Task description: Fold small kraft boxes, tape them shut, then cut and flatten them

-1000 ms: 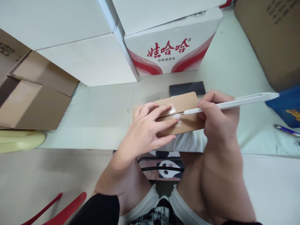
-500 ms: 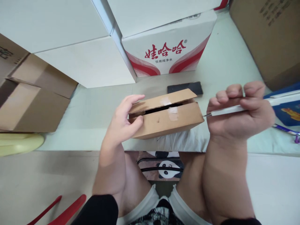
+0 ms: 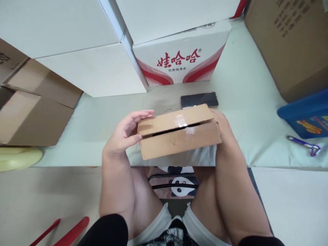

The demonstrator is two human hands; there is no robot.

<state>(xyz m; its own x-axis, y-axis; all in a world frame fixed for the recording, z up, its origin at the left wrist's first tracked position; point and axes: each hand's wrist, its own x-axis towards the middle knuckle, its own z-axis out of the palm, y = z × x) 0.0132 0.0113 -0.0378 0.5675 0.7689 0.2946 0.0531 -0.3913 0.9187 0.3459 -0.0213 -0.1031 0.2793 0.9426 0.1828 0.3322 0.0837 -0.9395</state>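
A small brown cardboard box (image 3: 179, 140) is held between my two hands just above the front of the covered table. Its top flap gapes, leaving a dark slit along the seam, with cut clear tape on both sides. My left hand (image 3: 125, 131) is closed round the left end, thumb on the near side and fingers over the far edge. Against the right end presses my right hand (image 3: 222, 128), its fingers mostly hidden behind the box. The white pen-like cutter seen earlier does not show now. Beyond the box lies a black phone (image 3: 199, 99).
A red-and-white water carton (image 3: 179, 65) and white boxes (image 3: 92, 68) stand at the back. Brown cartons flank the table, one (image 3: 284, 44) at right, others (image 3: 43, 112) at left. A blue container (image 3: 304, 116) and purple razor-like tool (image 3: 304, 145) lie right.
My right hand has moved left from beside the box onto its right end. The white cutter has gone out of sight. The box has tipped slightly and shifted a little toward me.
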